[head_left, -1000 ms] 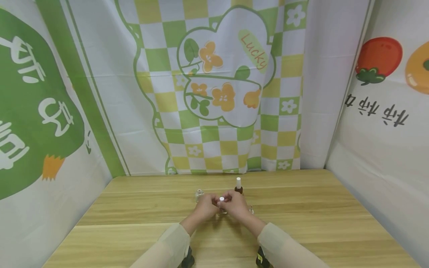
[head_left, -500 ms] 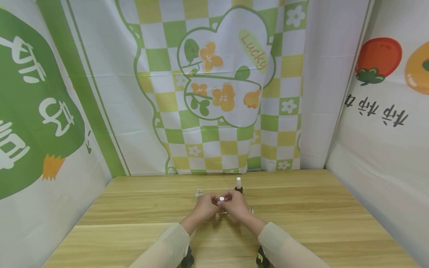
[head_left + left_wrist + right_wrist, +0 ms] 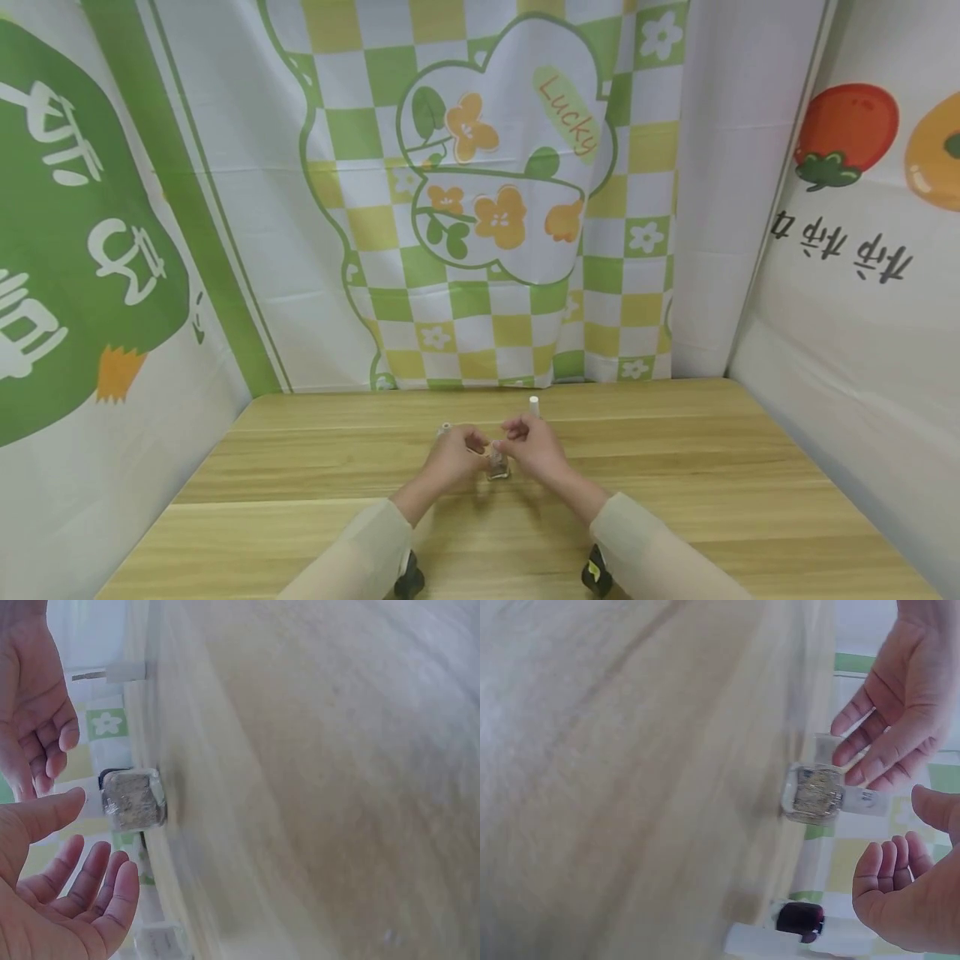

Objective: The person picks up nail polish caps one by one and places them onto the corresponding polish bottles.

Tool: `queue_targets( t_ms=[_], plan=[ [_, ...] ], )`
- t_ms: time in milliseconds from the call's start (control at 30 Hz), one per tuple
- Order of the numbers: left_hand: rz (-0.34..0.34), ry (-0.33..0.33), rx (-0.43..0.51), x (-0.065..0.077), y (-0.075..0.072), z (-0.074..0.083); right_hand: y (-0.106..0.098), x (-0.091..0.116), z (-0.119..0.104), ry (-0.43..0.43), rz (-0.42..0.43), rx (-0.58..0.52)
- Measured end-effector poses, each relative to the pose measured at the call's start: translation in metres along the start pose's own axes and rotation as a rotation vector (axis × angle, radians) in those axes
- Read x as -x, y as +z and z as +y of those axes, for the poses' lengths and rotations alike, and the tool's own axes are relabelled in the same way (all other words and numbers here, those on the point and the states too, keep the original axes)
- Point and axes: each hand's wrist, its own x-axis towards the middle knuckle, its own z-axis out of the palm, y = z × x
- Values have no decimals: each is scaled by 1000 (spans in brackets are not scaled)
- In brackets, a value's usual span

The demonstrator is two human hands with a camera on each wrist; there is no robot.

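Observation:
A square glass nail polish bottle (image 3: 498, 467) with glittery contents stands upright on the table between the two hands. Its white cap (image 3: 864, 800) is on it in the right wrist view. To the left of the bottle is my left hand (image 3: 452, 457), its fingers relaxed and the thumb close to the cap; whether it touches cannot be told. My right hand (image 3: 538, 450) hovers on the other side, fingers loosely bent and holding nothing. Behind it stands a dark nail polish bottle (image 3: 801, 919) with a white cap (image 3: 534, 406).
Beyond my left hand stands a clear glass bottle (image 3: 446, 428), mostly hidden in the head view. A loose white cap with a brush (image 3: 124, 672) lies on the wooden table (image 3: 315, 475) at the right. A patterned cloth (image 3: 480, 333) hangs behind the table.
Both hands were close around the white cap of the middle bottle. They have since parted slightly, leaving that bottle exposed. My right hand now covers more of the dark bottle.

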Motion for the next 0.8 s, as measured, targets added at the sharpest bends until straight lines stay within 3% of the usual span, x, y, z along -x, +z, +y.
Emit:
queue_targets(
  t_ms=[167,367,633,800],
  plan=[
    [14,0,-2,1,-11,1,-10,2,-9,-44,-3,-37],
    [46,-19,16,1,-24,3,-27,4,-18,-64,13,-5],
    [105,-35,41,4,-41,3,-51,8,-18,-24,57,-44],
    [159,-55,39,3,-52,0,-68,10,-16,-19,85,-2]
  ],
)
